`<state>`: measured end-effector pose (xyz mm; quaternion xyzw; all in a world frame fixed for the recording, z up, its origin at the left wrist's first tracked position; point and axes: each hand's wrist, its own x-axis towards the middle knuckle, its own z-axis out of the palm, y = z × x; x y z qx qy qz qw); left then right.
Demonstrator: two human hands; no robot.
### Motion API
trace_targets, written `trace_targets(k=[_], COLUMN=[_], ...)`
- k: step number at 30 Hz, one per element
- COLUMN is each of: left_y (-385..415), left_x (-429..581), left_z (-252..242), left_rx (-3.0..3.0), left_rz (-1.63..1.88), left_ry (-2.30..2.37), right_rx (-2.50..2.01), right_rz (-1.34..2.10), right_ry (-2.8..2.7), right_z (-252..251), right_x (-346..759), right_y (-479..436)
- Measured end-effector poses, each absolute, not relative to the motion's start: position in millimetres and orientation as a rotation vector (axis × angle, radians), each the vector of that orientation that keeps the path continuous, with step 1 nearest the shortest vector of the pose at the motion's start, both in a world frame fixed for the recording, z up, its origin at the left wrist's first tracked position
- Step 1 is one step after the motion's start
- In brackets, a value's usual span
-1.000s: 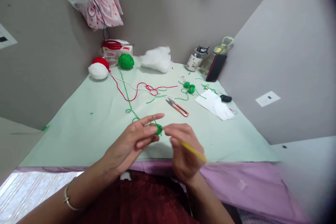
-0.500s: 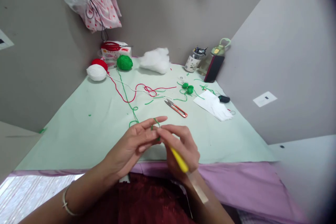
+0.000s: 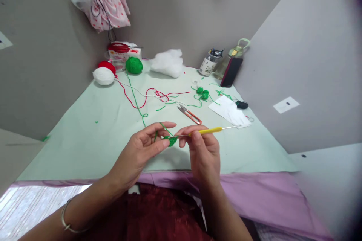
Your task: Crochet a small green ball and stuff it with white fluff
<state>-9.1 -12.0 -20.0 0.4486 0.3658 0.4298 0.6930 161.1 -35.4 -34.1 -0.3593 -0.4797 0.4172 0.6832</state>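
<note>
Between thumb and fingers, my left hand (image 3: 144, 145) pinches a small green crochet piece (image 3: 171, 141). Green yarn (image 3: 135, 99) runs from the green ball (image 3: 134, 65) down to this hand and over its raised index finger. My right hand (image 3: 205, 147) grips a crochet hook (image 3: 209, 131) by its yellow handle, holding it nearly level. The hook's left metal end meets the green piece; its other metal end points right. Both hands are above the near part of the table, close together.
Orange thread snips (image 3: 190, 115) lie just beyond my hands. Further off are small green crocheted balls (image 3: 202, 92), white paper (image 3: 229, 111), red and white yarn balls (image 3: 104, 75), white stuffing (image 3: 167, 63), a pen holder (image 3: 208, 63) and a phone (image 3: 232, 72) against a bottle (image 3: 236, 51).
My right hand has turned, swinging the hook from steeply slanted to nearly level. The green piece, mostly covered before, now shows at my left fingertips.
</note>
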Motion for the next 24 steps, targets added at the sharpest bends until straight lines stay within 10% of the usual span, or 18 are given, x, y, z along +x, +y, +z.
trace_targets(k=[12,24], left_y=[-14,-15], left_x=[-7,-2], left_z=[-22,-17], left_rx=[0.969,0.86], left_rz=[0.997,0.972], left_ry=[0.842,0.733], right_rx=[-0.904,-0.867], right_rz=[-0.186,0.481], right_ry=[-1.763,-1.381], right_z=[-47,-33], right_x=[156,153], right_y=[-48,-38])
